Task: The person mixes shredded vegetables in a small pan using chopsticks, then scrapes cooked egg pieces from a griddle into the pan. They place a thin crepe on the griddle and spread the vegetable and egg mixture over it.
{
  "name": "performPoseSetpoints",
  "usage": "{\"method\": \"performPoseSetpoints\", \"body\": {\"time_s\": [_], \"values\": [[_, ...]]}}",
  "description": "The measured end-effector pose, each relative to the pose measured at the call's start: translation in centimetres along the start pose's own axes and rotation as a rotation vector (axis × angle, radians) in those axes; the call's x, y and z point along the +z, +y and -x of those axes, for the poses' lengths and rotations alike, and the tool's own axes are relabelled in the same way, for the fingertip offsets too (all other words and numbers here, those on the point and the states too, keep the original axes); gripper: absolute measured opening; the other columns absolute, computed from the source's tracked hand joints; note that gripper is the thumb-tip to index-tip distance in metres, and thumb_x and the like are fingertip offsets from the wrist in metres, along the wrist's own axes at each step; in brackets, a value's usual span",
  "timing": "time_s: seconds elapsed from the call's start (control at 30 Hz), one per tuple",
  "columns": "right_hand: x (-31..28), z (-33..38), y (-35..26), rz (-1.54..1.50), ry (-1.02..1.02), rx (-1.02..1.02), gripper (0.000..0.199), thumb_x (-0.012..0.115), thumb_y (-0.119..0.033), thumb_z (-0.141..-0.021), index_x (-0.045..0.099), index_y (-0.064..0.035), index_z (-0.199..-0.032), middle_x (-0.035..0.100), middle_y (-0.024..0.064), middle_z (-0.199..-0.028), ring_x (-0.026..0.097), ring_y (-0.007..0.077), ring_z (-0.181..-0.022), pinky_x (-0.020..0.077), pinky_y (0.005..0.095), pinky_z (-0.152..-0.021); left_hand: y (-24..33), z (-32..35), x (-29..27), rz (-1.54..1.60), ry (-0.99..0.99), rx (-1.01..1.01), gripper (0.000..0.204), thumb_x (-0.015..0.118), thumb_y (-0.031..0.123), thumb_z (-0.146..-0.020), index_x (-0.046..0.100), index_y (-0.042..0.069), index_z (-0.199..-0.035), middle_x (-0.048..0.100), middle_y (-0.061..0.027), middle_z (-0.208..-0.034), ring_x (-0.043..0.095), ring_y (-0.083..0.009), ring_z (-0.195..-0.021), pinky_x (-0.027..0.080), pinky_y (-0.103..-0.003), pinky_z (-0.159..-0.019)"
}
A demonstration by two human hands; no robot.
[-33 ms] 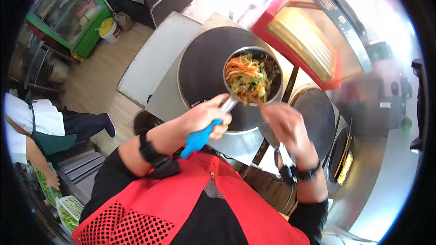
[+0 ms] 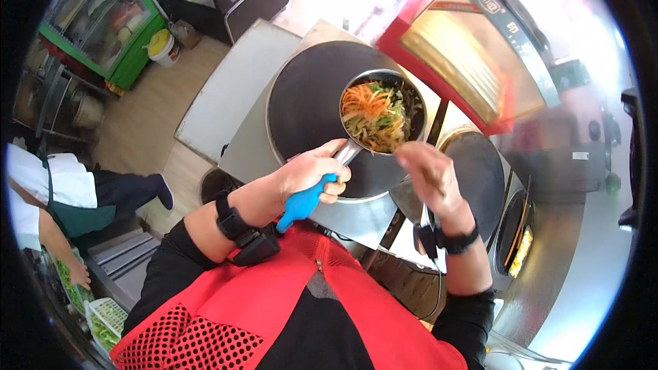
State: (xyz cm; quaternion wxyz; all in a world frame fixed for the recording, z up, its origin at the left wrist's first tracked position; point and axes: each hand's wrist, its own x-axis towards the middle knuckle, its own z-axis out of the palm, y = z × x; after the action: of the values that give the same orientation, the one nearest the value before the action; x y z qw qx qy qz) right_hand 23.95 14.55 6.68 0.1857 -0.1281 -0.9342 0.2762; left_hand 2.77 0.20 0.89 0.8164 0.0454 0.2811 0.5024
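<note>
- left hand (image 2: 312, 173) wrapped tight on blue handle (image 2: 301, 204); small pot (image 2: 382, 111) of shredded vegetables (image 2: 373, 116) just beyond grip, over round griddle (image 2: 301, 106)
- right hand (image 2: 426, 175) beside rim, pinching some strands
- step: portioning filling; next likely needs a steady pot

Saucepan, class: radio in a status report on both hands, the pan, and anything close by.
Left hand gripping blue handle of saucepan. Right hand at the rim, over shredded vegetables. Pan above round black griddle. Nothing blocking.

We see bright daylight glare washing out the top right; fisheye edges bend, right hand (image 2: 426, 173) blurred.
</note>
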Motion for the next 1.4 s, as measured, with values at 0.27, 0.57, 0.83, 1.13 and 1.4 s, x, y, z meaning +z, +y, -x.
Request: {"method": "performPoseSetpoints", "body": {"time_s": [0.27,0.57,0.83,1.13,1.4], "values": [[-1.0,-0.8,0.5,-0.170,0.067,0.240,0.015,0.060,0.006,-0.083,0.066,0.0027,-0.096,0.067,0.0164,-0.093,0.066,0.0288,-0.083,0.0525,0.0350,-0.076,0.7,0.2,-0.2,-0.049,-0.090,-0.021,0.066,0.049,0.003,-0.090,0.025,0.020,-0.149,0.045,-0.0001,-0.077,0.041,-0.0072,-0.054,0.036,-0.022,-0.046],[-2.3,0.3,0.3,0.016,0.006,0.144,0.011,0.062,-0.002,-0.087,0.065,-0.0011,-0.097,0.067,0.0151,-0.093,0.067,0.0305,-0.087,0.0544,0.0377,-0.076,1.0,-0.1,-1.0,-0.071,-0.102,-0.024,0.066,0.048,0.004,-0.091,0.024,0.023,-0.149,0.045,-0.0009,-0.077,0.041,-0.0082,-0.055,0.035,-0.023,-0.046],[-2.8,0.6,-0.6,-0.063,0.009,0.154,0.012,0.064,-0.001,-0.084,0.067,-0.0009,-0.096,0.068,0.0167,-0.098,0.067,0.0309,-0.092,0.0541,0.0378,-0.081,1.1,-0.2,-1.5,-0.064,-0.122,-0.005,0.066,0.048,0.003,-0.091,0.023,0.021,-0.149,0.046,-0.0010,-0.078,0.042,-0.0074,-0.053,0.036,-0.022,-0.045],[-3.4,1.6,-3.1,0.017,-0.059,-0.010,0.012,0.062,-0.002,-0.087,0.064,0.0005,-0.099,0.066,0.0158,-0.092,0.065,0.0318,-0.085,0.0530,0.0401,-0.076,0.9,1.7,-1.5,-0.056,-0.108,-0.004,0.066,0.049,0.003,-0.090,0.023,0.020,-0.149,0.047,-0.0017,-0.080,0.041,-0.0077,-0.053,0.036,-0.023,-0.044],[-3.2,1.0,-3.7,-0.061,-0.085,0.064,0.017,0.060,0.000,-0.085,0.063,0.0018,-0.102,0.067,0.0178,-0.099,0.065,0.0339,-0.095,0.0522,0.0389,-0.083,0.6,2.1,-1.9,-0.073,-0.089,0.011,0.068,0.048,0.004,-0.091,0.022,0.023,-0.151,0.045,-0.0015,-0.079,0.041,-0.0080,-0.055,0.036,-0.023,-0.045]]}}
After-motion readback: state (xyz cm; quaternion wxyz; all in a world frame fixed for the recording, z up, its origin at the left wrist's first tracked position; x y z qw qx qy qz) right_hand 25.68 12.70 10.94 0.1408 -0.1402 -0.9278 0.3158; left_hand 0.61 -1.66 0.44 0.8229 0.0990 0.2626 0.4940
